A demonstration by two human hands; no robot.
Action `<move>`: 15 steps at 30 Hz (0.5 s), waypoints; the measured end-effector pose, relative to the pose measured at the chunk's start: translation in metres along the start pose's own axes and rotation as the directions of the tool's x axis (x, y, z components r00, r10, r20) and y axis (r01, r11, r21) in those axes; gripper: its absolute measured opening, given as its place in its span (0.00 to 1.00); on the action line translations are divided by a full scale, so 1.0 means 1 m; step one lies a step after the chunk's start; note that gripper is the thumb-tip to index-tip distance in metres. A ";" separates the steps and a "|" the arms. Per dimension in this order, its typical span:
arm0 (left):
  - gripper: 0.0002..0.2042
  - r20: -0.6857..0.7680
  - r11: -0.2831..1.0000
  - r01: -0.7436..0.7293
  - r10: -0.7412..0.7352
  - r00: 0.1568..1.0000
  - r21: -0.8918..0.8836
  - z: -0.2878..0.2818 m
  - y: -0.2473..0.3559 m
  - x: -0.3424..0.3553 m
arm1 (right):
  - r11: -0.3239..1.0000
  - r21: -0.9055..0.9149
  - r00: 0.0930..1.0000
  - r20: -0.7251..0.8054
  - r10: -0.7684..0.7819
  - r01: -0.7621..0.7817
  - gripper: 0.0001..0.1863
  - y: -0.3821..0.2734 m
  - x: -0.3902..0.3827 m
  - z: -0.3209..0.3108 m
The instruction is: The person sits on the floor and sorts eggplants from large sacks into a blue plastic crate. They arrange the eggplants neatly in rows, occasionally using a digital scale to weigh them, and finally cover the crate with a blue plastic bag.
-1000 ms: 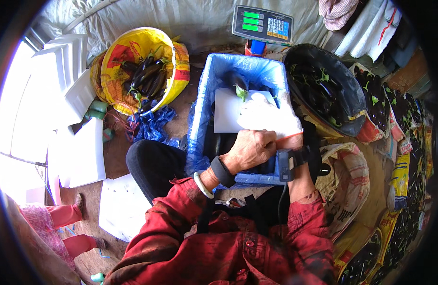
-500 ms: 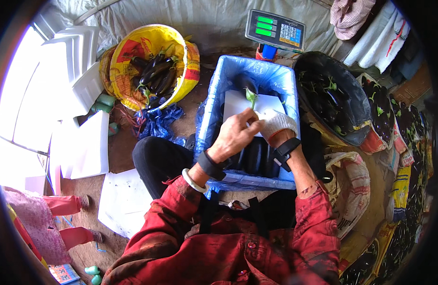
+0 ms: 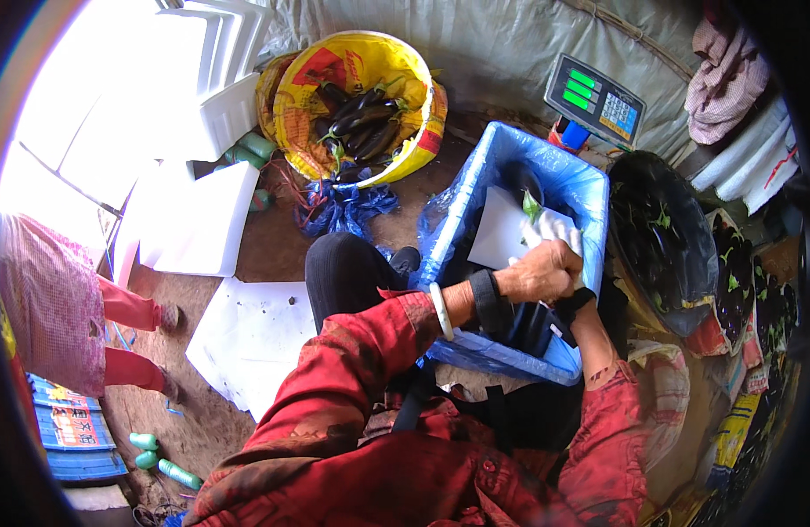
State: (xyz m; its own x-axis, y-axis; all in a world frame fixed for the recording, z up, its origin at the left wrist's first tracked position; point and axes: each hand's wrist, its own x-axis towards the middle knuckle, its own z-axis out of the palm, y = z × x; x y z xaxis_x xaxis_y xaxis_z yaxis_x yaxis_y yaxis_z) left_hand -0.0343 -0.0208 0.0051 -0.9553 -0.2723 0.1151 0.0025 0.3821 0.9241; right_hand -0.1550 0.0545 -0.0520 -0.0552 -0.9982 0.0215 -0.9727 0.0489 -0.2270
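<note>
A blue plastic-lined rectangular foam box (image 3: 475,211) stands on the dirt floor (image 3: 273,237) before the seated person, close enough for both arms to reach in. Beyond its far-left corner a yellow woven sack (image 3: 335,79) gapes open, showing dark purple eggplants (image 3: 361,119). Inside the box, a white paper sheet (image 3: 502,233) lies over its contents near the far right corner. The left hand (image 3: 537,274) curls closed there in a tight grip on a white-wrapped, green-stemmed eggplant (image 3: 550,227). The right hand (image 3: 574,303) is mostly hidden beneath; I cannot tell its grip.

Dirt floor (image 3: 273,237) bearing blue-lined crate (image 3: 475,202), yellow sack (image 3: 335,79), white foam sheets (image 3: 207,220)
</note>
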 end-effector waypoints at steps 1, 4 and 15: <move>0.04 0.030 0.982 0.006 0.000 1.000 -0.190 0.001 0.004 -0.002 | 1.000 -0.013 1.000 0.008 -0.001 0.001 0.25 -0.002 0.002 -0.005; 0.04 -0.058 0.987 -0.060 0.052 0.997 -0.147 -0.003 0.011 -0.004 | 0.991 -0.134 0.999 0.053 0.009 -0.001 0.25 -0.008 0.008 -0.025; 0.19 0.065 0.724 0.251 -0.276 0.959 -0.643 -0.001 -0.012 -0.009 | 0.743 -0.633 0.973 -0.206 0.109 -0.217 0.32 -0.026 0.002 -0.081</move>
State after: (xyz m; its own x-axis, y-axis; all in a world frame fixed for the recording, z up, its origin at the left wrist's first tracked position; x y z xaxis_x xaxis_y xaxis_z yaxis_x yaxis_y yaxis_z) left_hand -0.0249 -0.0241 -0.0068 -0.9361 -0.3092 -0.1678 -0.0484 -0.3594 0.9319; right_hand -0.1481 0.0537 0.0326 -0.2065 -0.9586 0.1962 -0.8535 0.2745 0.4429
